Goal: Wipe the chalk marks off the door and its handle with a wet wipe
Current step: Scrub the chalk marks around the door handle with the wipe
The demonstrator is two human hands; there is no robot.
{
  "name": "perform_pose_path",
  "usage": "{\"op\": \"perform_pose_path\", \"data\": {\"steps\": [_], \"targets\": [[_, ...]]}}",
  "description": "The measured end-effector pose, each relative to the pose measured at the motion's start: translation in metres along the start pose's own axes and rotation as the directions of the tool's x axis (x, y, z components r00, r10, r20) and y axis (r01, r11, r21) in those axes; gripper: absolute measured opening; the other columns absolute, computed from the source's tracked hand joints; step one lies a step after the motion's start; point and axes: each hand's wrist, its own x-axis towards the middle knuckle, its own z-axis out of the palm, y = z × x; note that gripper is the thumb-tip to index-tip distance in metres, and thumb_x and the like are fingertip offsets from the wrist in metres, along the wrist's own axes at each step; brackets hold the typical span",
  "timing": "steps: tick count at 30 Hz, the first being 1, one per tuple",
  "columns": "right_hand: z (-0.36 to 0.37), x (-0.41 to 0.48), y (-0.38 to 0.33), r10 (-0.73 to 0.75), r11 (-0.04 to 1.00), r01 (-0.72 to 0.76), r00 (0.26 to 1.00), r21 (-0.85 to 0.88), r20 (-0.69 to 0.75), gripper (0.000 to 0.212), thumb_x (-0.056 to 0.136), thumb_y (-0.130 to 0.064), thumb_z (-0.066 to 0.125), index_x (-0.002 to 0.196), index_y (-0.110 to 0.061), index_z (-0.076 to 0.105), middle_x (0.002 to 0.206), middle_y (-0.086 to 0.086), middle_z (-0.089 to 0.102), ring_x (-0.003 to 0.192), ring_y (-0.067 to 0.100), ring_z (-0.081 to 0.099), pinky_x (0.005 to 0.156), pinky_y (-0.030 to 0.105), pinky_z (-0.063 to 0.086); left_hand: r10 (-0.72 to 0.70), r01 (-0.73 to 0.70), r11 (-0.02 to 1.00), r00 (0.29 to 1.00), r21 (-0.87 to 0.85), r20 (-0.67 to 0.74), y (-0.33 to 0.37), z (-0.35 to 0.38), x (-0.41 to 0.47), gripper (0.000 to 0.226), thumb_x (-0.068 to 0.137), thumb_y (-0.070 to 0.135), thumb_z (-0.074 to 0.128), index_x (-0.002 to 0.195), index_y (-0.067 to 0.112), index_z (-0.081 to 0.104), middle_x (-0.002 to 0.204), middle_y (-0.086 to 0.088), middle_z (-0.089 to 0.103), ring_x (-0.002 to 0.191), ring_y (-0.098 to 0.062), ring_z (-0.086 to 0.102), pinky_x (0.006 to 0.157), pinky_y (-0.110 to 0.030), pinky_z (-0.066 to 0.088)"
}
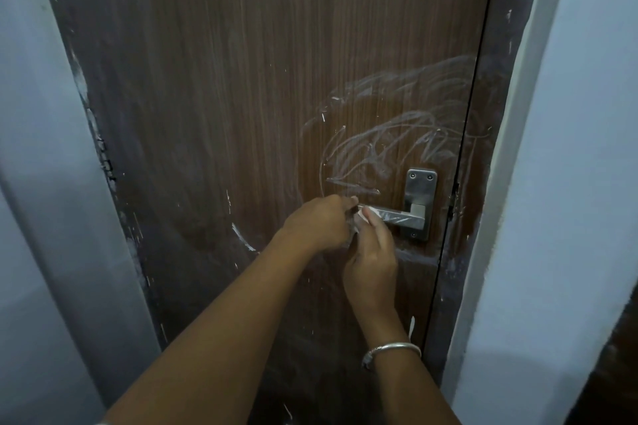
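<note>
Faced a big brown door (224,114), shut in its dark frame (483,183), with pale walls (41,183) on both sides. Saw lots of white chalk marks (397,145) scribbled on the door above the handle, and more smears to the left and lower down. Had hardly cleaned any of that by the look of it.

Looked to be busy with the handle step. Reached out with both arms to the metal handle (397,216), low on the right side of the door. Held the left hand (319,222) at the free end of the handle, with its fingers curled tight. Seemed to pinch one end of the wet wipe (360,216) there, though could not see that well. Kept the right hand (371,252) just beside it, touching it, with the thumb pressing the white wipe down on the bar. Found the wipe small and scrunched, right between the two hands and against the handle.

Needed next, most likely, to rub the wipe along the bar toward the metal plate (420,190), then go up to the big scribbles. Had to press softly, or might push the handle down and pop the door open. Wore a thin silver bangle (392,348) on the right wrist, well away from the work. Saw nothing else in the way.
</note>
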Motion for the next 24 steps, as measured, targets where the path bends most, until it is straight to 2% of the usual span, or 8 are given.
{"op": "perform_pose_path", "data": {"steps": [3, 8, 11, 13, 16, 20, 24], "targets": [[0.001, 0.011, 0.0, -0.014, 1.0, 0.014, 1.0, -0.008, -0.028, 0.034, 0.074, 0.015, 0.066, 0.108, 0.013, 0.061, 0.112, 0.028, 0.062, 0.109, 0.038, 0.059, 0.098, 0.045, 0.041, 0.01, -0.01, 1.0, 1.0, 0.006, -0.011, 0.001, 0.001, 0.0, 0.059, 0.085, 0.019, 0.055, 0.14, 0.021, 0.036, 0.131, -0.01, 0.054, 0.114, -0.029, 0.053, 0.093, -0.041, 0.045], [0.0, -0.004, 0.004, -0.008, 0.999, 0.008, 1.0, -0.045, -0.002, 0.035, 0.075, 0.015, 0.065, 0.11, 0.01, 0.061, 0.113, 0.025, 0.063, 0.108, 0.033, 0.06, 0.099, 0.036, 0.04, 0.032, -0.031, 0.999, 0.999, 0.03, -0.023, 0.0, 0.002, 0.001, 0.058, 0.084, 0.02, 0.056, 0.139, 0.019, 0.037, 0.129, -0.01, 0.055, 0.112, -0.03, 0.054, 0.092, -0.043, 0.046], [0.001, -0.003, 0.004, 0.01, 1.0, -0.01, 1.0, -0.023, 0.011, 0.036, 0.074, 0.017, 0.065, 0.109, 0.011, 0.062, 0.113, 0.025, 0.062, 0.107, 0.034, 0.06, 0.097, 0.04, 0.045, 0.049, -0.047, 0.998, 0.998, 0.053, -0.046, 0.002, 0.001, -0.001, 0.056, 0.085, 0.021, 0.055, 0.138, 0.018, 0.04, 0.128, -0.01, 0.056, 0.112, -0.029, 0.055, 0.091, -0.042, 0.046], [0.0, 0.004, 0.003, 0.013, 1.0, -0.013, 1.0, -0.018, -0.002, 0.036, 0.073, 0.017, 0.066, 0.108, 0.011, 0.062, 0.113, 0.026, 0.062, 0.108, 0.036, 0.06, 0.098, 0.041, 0.042, 0.039, -0.037, 0.998, 0.997, 0.046, -0.062, 0.003, 0.002, -0.001, 0.054, 0.085, 0.022, 0.055, 0.137, 0.019, 0.041, 0.128, -0.01, 0.056, 0.112, -0.03, 0.054, 0.09, -0.041, 0.047], [-0.003, 0.01, 0.005, -0.001, 0.999, 0.0, 1.0, -0.04, -0.003, 0.033, 0.076, 0.013, 0.065, 0.109, 0.01, 0.062, 0.113, 0.025, 0.062, 0.109, 0.035, 0.059, 0.1, 0.04, 0.038, 0.032, -0.029, 0.998, 0.997, 0.05, -0.065, 0.004, 0.003, -0.001, 0.052, 0.084, 0.022, 0.053, 0.135, 0.019, 0.043, 0.127, -0.01, 0.056, 0.112, -0.03, 0.054, 0.09, -0.042, 0.047], [-0.003, -0.001, 0.009, 0.012, 0.999, -0.012, 1.0, -0.042, -0.007, 0.033, 0.074, 0.016, 0.065, 0.106, 0.01, 0.064, 0.11, 0.023, 0.065, 0.105, 0.033, 0.062, 0.097, 0.035, 0.041, 0.021, -0.018, 0.999, 0.998, 0.05, -0.06, 0.003, 0.003, -0.002, 0.058, 0.083, 0.023, 0.057, 0.138, 0.02, 0.039, 0.131, -0.009, 0.054, 0.116, -0.029, 0.052, 0.093, -0.043, 0.045], [-0.003, 0.002, 0.008, -0.003, 1.0, 0.003, 1.0, -0.02, -0.015, 0.034, 0.073, 0.018, 0.064, 0.107, 0.012, 0.063, 0.109, 0.026, 0.064, 0.104, 0.035, 0.062, 0.096, 0.04, 0.041, 0.024, -0.019, 0.998, 0.997, 0.066, -0.072, 0.006, 0.002, -0.001, 0.048, 0.082, 0.024, 0.058, 0.128, 0.017, 0.049, 0.12, -0.01, 0.06, 0.106, -0.029, 0.057, 0.088, -0.043, 0.048]]}}
